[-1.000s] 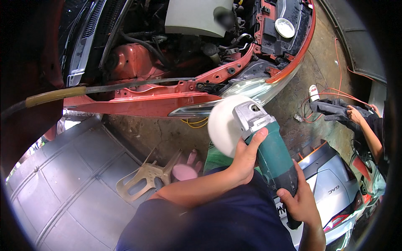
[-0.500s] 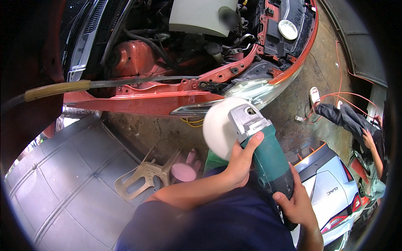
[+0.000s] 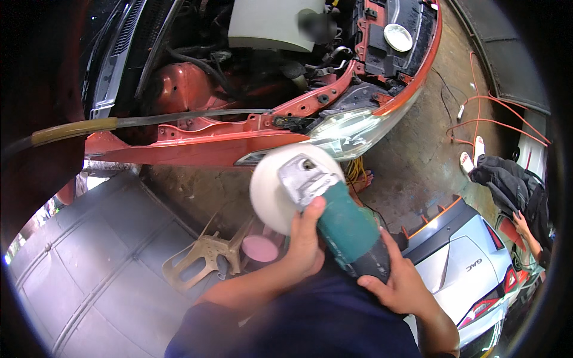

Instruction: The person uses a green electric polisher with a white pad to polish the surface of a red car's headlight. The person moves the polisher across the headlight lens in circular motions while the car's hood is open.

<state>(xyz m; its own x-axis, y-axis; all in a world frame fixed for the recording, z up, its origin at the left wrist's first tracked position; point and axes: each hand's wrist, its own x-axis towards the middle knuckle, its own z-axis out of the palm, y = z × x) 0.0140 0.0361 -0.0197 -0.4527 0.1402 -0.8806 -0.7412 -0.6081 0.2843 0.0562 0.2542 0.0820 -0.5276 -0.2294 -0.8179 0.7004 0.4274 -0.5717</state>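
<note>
Both my hands hold a green and black power polisher [image 3: 352,230] with a silver gear head and a round white pad [image 3: 267,190]. My left hand [image 3: 306,241] is closed round the front of the body, just behind the gear head, its thumb on top. My right hand [image 3: 394,280] wraps the black rear end. The pad overlaps the lower edge of the red fender [image 3: 197,148] in view, near the clear headlight [image 3: 352,134]. Whether it touches the car cannot be told. My left fingers are partly hidden behind the tool.
The open engine bay holds a pale panel [image 3: 271,27] and a small white dish [image 3: 398,38]. A rod [image 3: 74,130] crosses the fender. Below lie a beige plastic chair [image 3: 206,259] and a pink stool [image 3: 259,248]. A white-blue car [image 3: 471,262], orange hose [image 3: 507,98] and seated person [image 3: 507,179] are right.
The polisher has moved left with both hands, its pad now farther from the headlight. The view has shifted slightly. At right, the person's legs and feet have moved.
</note>
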